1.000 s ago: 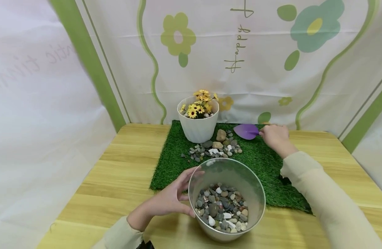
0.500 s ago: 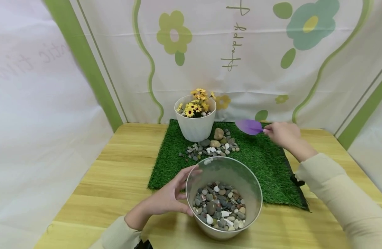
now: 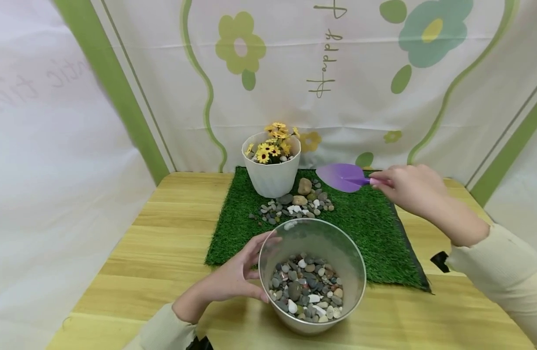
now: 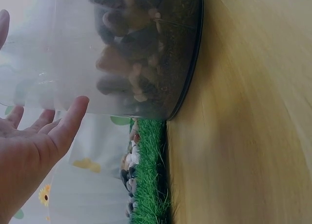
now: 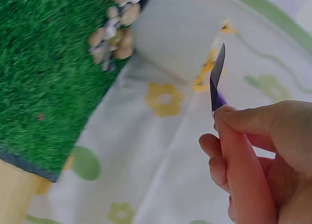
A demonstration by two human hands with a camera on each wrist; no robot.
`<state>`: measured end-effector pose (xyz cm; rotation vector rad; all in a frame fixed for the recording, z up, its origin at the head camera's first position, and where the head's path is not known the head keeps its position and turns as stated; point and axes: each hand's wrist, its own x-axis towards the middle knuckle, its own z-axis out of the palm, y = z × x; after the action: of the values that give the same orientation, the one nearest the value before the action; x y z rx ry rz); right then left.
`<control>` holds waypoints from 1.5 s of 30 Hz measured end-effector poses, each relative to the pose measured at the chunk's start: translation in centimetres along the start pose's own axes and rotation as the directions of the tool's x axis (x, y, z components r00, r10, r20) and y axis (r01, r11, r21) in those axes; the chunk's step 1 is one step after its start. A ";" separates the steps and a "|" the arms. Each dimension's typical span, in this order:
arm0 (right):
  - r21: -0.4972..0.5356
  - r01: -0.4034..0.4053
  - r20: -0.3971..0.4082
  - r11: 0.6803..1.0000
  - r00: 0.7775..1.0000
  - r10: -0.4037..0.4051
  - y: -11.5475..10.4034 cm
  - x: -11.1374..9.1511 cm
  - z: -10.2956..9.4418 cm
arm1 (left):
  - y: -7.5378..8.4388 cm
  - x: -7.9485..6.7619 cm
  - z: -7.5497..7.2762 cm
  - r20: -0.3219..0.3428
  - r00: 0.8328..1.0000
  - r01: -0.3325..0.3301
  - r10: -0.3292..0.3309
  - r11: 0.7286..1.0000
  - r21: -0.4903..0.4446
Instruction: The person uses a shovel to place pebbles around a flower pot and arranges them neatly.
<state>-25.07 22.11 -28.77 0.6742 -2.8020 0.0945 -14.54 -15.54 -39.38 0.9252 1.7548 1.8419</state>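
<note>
On the near side of the table, a clear bucket (image 3: 311, 236) holds many mixed pebbles (image 3: 309, 287). My left hand (image 3: 237, 272) rests against its left side, fingers and thumb spread and fairly straight. The left wrist view shows the same hand (image 4: 36, 136) beside the bucket's wall (image 4: 73, 63). Farther back on the right, my right hand (image 3: 414, 187) grips a small trowel by its pink handle (image 5: 241, 170). The trowel's purple blade (image 3: 341, 177) is raised above the mat and points left, toward the flowerpot; in the right wrist view the blade appears edge-on.
A white flowerpot (image 3: 271, 180) with yellow flowers (image 3: 272, 146) stands at the back of a green grass mat (image 3: 364, 233). Several loose stones (image 3: 300, 200) lie in front of it. Printed curtains (image 3: 268, 97) hang behind the wooden table (image 3: 163, 233).
My right hand has lifted the trowel off the mat's back area and moved right and nearer. My left hand stays at the bucket. The whole view has shifted slightly.
</note>
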 end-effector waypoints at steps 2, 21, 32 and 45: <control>-0.019 0.049 -0.061 0.999 0.997 -0.050 -0.7 -0.5 -0.7 | 0.0 0.0 0.0 -0.005 1.000 -0.002 0.002 1.000 0.014; -0.090 0.408 -0.291 0.909 0.862 -0.415 -5.3 -4.0 -4.6 | 0.1 -0.2 -0.1 -0.021 1.000 0.011 -0.011 0.999 0.033; -0.126 0.534 -0.269 0.836 0.793 -0.547 -9.1 -5.0 -4.8 | 0.0 -0.2 0.0 -0.023 1.000 0.017 -0.016 0.999 0.035; -0.415 0.571 -0.211 0.708 0.697 -0.686 -13.4 -3.7 -0.9 | -0.2 0.1 -0.1 -0.012 1.000 -0.002 0.002 1.000 0.020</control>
<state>-15.61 11.87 -28.87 1.3494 -2.0230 -0.3367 -14.66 -15.52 -39.57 0.9253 1.7826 1.8381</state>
